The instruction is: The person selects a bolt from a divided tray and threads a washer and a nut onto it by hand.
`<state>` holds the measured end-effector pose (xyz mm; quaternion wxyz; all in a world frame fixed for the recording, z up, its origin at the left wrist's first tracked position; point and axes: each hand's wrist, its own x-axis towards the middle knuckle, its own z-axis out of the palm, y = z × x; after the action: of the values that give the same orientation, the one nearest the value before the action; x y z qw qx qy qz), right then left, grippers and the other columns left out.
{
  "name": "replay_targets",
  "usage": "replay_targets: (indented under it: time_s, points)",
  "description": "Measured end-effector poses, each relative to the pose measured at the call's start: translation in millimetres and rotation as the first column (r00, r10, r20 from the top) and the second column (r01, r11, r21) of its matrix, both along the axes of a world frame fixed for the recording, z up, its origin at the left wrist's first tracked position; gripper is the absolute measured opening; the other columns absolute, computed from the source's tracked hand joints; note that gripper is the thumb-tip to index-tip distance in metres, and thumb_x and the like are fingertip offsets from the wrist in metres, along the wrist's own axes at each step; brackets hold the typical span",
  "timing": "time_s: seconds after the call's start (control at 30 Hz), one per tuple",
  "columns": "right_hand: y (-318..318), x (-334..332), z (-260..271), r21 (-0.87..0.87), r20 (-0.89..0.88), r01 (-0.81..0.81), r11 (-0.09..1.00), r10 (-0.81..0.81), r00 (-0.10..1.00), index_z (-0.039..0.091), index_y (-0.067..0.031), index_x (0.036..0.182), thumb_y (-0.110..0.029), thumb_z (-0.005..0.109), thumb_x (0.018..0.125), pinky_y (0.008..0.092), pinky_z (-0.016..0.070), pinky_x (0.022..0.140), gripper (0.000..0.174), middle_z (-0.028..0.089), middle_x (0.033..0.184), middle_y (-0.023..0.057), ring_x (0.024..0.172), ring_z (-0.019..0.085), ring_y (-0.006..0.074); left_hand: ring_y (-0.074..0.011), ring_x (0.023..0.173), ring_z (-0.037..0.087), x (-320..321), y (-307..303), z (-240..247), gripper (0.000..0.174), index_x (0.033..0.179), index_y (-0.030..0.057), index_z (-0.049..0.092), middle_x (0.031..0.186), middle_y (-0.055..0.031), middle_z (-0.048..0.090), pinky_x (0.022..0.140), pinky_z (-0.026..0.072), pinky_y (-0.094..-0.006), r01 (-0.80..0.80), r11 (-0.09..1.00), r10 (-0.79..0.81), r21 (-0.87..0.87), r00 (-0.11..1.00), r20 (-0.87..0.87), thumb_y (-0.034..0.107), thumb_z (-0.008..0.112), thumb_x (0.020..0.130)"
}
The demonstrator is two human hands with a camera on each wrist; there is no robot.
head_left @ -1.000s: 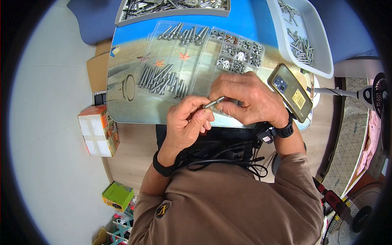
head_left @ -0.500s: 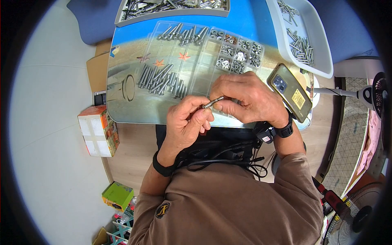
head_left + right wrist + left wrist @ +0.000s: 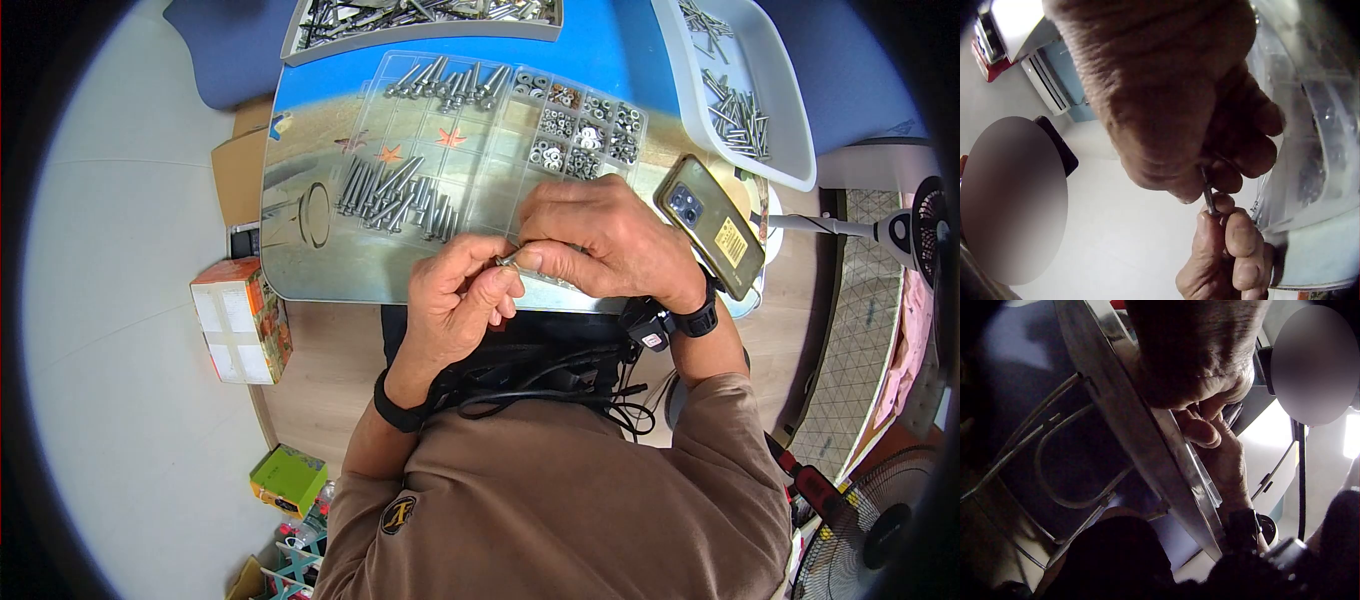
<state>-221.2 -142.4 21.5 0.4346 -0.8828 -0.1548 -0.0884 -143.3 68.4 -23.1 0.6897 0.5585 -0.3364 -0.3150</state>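
Between the two hands is a silver bolt [image 3: 1209, 194], its threaded shank showing in the right wrist view. My left hand [image 3: 455, 295] pinches one end of it between thumb and fingers. The other end is in the right hand [image 3: 605, 240], whose thumb and index finger close round the shank and hide most of it. Both hands meet over the table's near edge, in front of a clear plastic organizer box [image 3: 480, 207]. Bolts [image 3: 375, 195] lie in groups in its left half; small nuts and washers [image 3: 590, 138] fill several compartments on the right.
A phone [image 3: 712, 225] lies beside the right forearm. At the back right stands a white plastic tray [image 3: 795, 125] with loose screws. A shallow box [image 3: 425, 37] full of metal hardware sits at the far edge. Cables [image 3: 560, 385] hang below the table's near edge.
My right thumb and fingers have slid left along the bolt towards the left hand, covering the shank that showed earlier. The left hand has stayed in place.
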Motion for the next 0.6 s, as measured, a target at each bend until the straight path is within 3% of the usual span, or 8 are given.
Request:
replay_targets:
  time_s: [0.07,0.13,0.2,0.27,0.4,0.53,0.6]
  points:
    - [0.9,0.5,1.3,0.023,0.005,0.007,1.0,-0.007,1.0,0.068,-0.0029,0.098,-0.023,0.071,0.09,0.038,0.0527,0.061,0.022,0.067,0.087,0.0116,0.071,0.066,0.0309,-0.0101,0.058,0.061,0.6,0.5,2.6,0.023,0.111,-0.0049,0.059,0.076,-0.0113,0.067,0.049,0.0485,-0.0209,0.013,0.999,-0.014,0.033,1.0,0.012,0.016,0.06,0.1]
    - [4.4,0.8,3.4,0.045,0.009,0.014,0.999,-0.015,1.0,0.067,-0.003,0.098,-0.022,0.071,0.09,0.0379,0.0527,0.061,0.021,0.067,0.087,0.0114,0.071,0.066,0.0308,-0.0099,0.057,0.061,-1.1,0.2,2.1,0.022,0.11,-0.0049,0.059,0.076,-0.0111,0.066,0.049,0.0483,-0.0209,0.001,1.0,-0.001,0.026,1.0,0.003,0.015,0.06,0.101]
    - [9.9,0.4,6.2,0.125,-0.006,0.102,0.987,-0.102,0.995,0.066,-0.005,0.088,-0.026,0.073,0.086,0.0396,0.0495,0.057,0.022,0.063,0.075,0.0103,0.066,0.063,0.0307,-0.0097,0.057,0.061,-1.6,0.0,1.3,0.022,0.11,-0.0048,0.059,0.076,-0.0109,0.066,0.048,0.0481,-0.0209,-0.011,1.0,0.012,0.019,1.0,-0.007,0.015,0.06,0.101]
    - [7.4,0.9,1.4,0.111,0.025,0.07,0.991,-0.073,0.997,0.067,-0.004,0.092,-0.026,0.072,0.087,0.0387,0.0508,0.059,0.023,0.065,0.079,0.0108,0.068,0.065,0.0309,-0.0058,0.059,0.062,-1.3,-0.3,0.5,0.017,0.107,-0.0017,0.06,0.075,-0.0054,0.067,0.048,0.0483,-0.0195,-0.011,1.0,0.011,0.013,1.0,-0.014,0.014,0.06,0.1]
    - [1.5,0.5,0.9,0.019,0.017,0.005,1.0,-0.006,1.0,0.068,-0.0033,0.097,-0.022,0.072,0.088,0.0379,0.0522,0.06,0.021,0.066,0.086,0.0118,0.07,0.066,0.0312,-0.0058,0.059,0.062,0.3,-0.4,1.6,0.016,0.107,-0.0018,0.06,0.075,-0.0055,0.067,0.047,0.0482,-0.0193,0.004,1.0,-0.004,0.025,1.0,0.002,0.013,0.06,0.1]
    - [4.8,1.2,-0.1,0.019,0.051,0.036,0.999,-0.037,0.998,0.066,-0.0049,0.093,-0.021,0.075,0.083,0.039,0.0496,0.056,0.021,0.064,0.077,0.0097,0.067,0.065,0.0308,-0.0059,0.059,0.062,-0.5,-1.3,1.4,0.017,0.107,-0.0019,0.06,0.075,-0.0056,0.067,0.047,0.0483,-0.0195,-0.002,1.0,0.002,0.013,1.0,0.005,0.013,0.061,0.1]
    - [8.8,0.7,6.5,0.135,0.025,0.085,0.987,-0.09,0.996,0.066,-0.0048,0.092,-0.022,0.075,0.083,0.0393,0.0489,0.055,0.021,0.063,0.077,0.0097,0.066,0.064,0.0315,-0.006,0.059,0.062,-0.6,-1.2,1.2,0.017,0.107,-0.002,0.06,0.075,-0.0056,0.067,0.048,0.0483,-0.0196,-0.004,1.0,0.004,0.0,1.0,-0.001,0.013,0.061,0.1]
